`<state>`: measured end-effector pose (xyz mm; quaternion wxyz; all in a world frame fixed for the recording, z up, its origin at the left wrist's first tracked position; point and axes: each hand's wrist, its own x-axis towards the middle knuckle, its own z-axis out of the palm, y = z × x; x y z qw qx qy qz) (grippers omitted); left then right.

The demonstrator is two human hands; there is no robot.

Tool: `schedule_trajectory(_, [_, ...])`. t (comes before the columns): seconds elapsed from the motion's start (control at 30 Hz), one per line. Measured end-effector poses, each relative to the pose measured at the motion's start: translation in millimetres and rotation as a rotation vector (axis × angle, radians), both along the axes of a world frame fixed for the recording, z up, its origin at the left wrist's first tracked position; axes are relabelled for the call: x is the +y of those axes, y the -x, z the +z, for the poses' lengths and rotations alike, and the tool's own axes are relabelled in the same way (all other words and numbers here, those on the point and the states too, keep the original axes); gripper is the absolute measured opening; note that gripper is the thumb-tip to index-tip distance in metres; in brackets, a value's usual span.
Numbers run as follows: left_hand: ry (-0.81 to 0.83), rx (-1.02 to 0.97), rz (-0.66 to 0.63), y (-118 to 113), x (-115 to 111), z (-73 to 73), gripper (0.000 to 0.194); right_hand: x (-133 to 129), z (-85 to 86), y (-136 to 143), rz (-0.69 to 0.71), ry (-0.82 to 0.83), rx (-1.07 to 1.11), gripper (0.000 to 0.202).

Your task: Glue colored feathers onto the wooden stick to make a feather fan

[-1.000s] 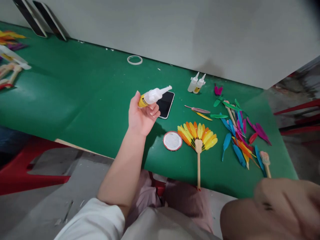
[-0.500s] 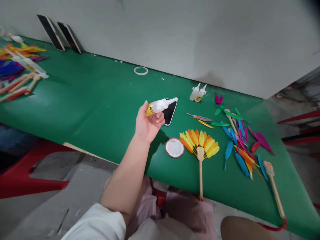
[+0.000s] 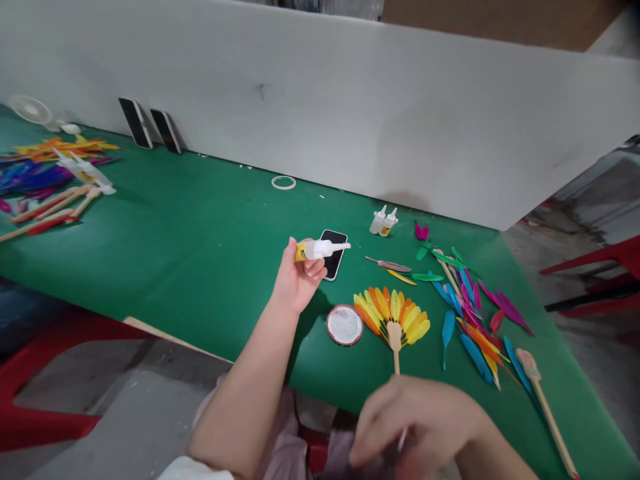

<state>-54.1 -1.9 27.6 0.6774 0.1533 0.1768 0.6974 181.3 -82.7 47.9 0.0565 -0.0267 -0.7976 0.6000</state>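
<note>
My left hand (image 3: 299, 283) is closed round a glue bottle (image 3: 320, 250) with a yellow label and a white nozzle that points right. Behind the bottle lies a dark-screened phone (image 3: 334, 265). At the bottom, my right hand (image 3: 415, 420) is blurred by motion, and its fingers cannot be made out clearly. It covers the lower handle of a feather fan (image 3: 395, 330) with yellow and orange feathers. Left of the fan sits a round white lid (image 3: 345, 325) with a red rim.
Loose coloured feathers (image 3: 470, 300) and a wooden fan handle (image 3: 545, 400) lie on the right. Two small glue bottles (image 3: 384, 221) stand near the wall. At far left are more feathers (image 3: 35, 175), handles (image 3: 60, 207) and a white ring (image 3: 283, 183) farther in. Two phones (image 3: 135, 123) lean on the wall.
My right hand has come into view at the bottom, over the fan's handle. My left hand still holds the glue bottle, now more level. The camera view has tilted up.
</note>
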Motion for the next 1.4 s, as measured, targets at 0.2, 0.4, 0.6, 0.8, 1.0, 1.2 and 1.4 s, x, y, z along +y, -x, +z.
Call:
schedule_trajectory(0.2, [-0.071,0.088,0.012,-5,-2,-1.8,0.040,64,-30.9,8,-1.035,0.386,0.244,0.043])
schedule_trajectory(0.4, [-0.028,0.120,0.004,-7,-1,-4.9,0.030,66,-50.4,18,-1.311,0.406,0.278,0.056])
schedule_trajectory(0.6, [0.050,0.050,-0.029,-7,0,-4.4,0.044,68,-57.0,12,-1.234,0.137,0.213,0.067])
schedule_trajectory(0.8, [0.083,0.023,-0.105,-8,-1,1.2,0.054,66,-68.5,7,-1.227,-0.134,0.076,0.074])
schedule_trajectory(1.0, [0.127,0.117,-0.007,-8,1,0.8,0.047,64,-67.6,11,-1.164,-0.268,-0.023,0.052])
schedule_trajectory(1.2, [0.123,0.403,0.250,-12,2,-4.5,0.040,62,-57.5,16,-1.179,-0.351,-0.081,0.025])
schedule_trajectory(1.4, [0.098,0.576,0.344,-19,0,-8.2,0.030,62,-53.1,19,-1.215,-0.252,-0.125,0.017])
